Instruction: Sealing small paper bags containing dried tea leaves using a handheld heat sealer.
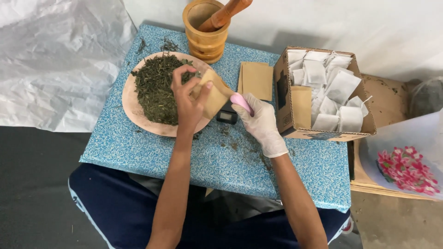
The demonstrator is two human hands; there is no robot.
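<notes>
Pouch (213,97), brown paper, sits mid-table, tilted over the 3 o'clock edge of the plate (134,113). Left hand (187,99), bare, pinches its upper corner between thumb and fingers. Right hand (260,122), in a white glove, is closed around a pink scoop (241,101), tip at the pouch's lower edge. Small black scale (227,116) lies just under the pouch.

Handling, as a judgement: pouch looks very light, thin and floppy, creases easily, likely tears if pulled hard. Best held at the rim near the mouth, thumb one side, fingers the other, so it stays open. Dried green leaves (156,90) heaped on the plate look loose and crumbly, spill easily; some bits already on the blue table (138,147).

At 12 o'clock a wooden mortar (206,39) with pestle (228,11). At 1 o'clock spare brown pouches (257,80) flat on the table. At 3 o'clock a cardboard box (288,127) of white sachets (339,87). Floral bag (406,168) at far 4 o'clock.
</notes>
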